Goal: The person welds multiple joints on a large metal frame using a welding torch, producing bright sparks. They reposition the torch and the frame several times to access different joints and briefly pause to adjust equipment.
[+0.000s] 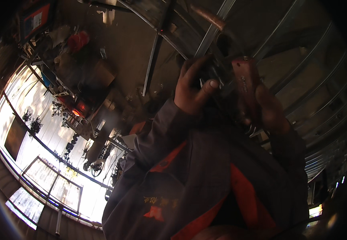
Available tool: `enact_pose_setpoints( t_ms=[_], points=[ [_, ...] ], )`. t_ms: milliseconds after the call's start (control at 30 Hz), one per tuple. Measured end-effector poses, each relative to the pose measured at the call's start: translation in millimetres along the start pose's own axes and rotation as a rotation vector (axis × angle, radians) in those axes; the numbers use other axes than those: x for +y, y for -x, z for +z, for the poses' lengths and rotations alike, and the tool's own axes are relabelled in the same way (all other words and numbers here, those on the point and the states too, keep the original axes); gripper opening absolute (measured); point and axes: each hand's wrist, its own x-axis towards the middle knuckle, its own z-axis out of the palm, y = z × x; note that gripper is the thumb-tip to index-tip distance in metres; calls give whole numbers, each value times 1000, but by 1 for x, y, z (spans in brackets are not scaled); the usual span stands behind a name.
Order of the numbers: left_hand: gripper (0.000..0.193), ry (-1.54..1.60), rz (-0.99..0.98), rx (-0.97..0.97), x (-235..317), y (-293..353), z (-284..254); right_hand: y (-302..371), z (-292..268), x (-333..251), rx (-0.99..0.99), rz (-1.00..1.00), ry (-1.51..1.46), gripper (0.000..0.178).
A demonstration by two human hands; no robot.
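Note:
My right hand [270,107] is wrapped round a dull red, block-shaped hand tool [245,76], whose blunt end points away from me. Light lettering runs along its side, and its lower part is hidden by my fingers. To the left of it, my left hand [191,89] has its fingers curled and its thumb bent inward. Something dark with a few shiny spots lies between the fingers and thumb, too dim to make out. Beyond both hands, long metal bars [215,30] cross at angles. A brownish rod [207,17] lies near their far end.
More thin metal bars [309,84] run along the right side. At the left stand a red object [78,41], a brown box [101,75] and a glowing orange spot [76,113]. Bright window panels [53,180] and dark metal scrollwork [71,146] show at the lower left.

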Motion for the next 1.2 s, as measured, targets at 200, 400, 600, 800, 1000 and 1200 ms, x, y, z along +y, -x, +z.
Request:
enact_pose_setpoints(
  t_ms=[200,400,600,800,1000,1200],
  points=[
    [29,80,-2,-53,10,10,-28,20,26,-2,108,-292,124,81],
    [22,112,46,-192,5,29,-86,15,94,21,305,-637,-15,74],
    [35,142,79,-273,-34,79,-184,0,183,68,301,-789,-16,67],
    [39,88,-105,-421,-77,148,-305,-34,282,116,390,-896,81,58],
    [45,159,115,-303,-103,196,-379,-51,346,132,420,-1009,23,51],
    [42,121,151,-204,-135,229,-441,-65,394,161,499,-998,70,53]
  ],
)
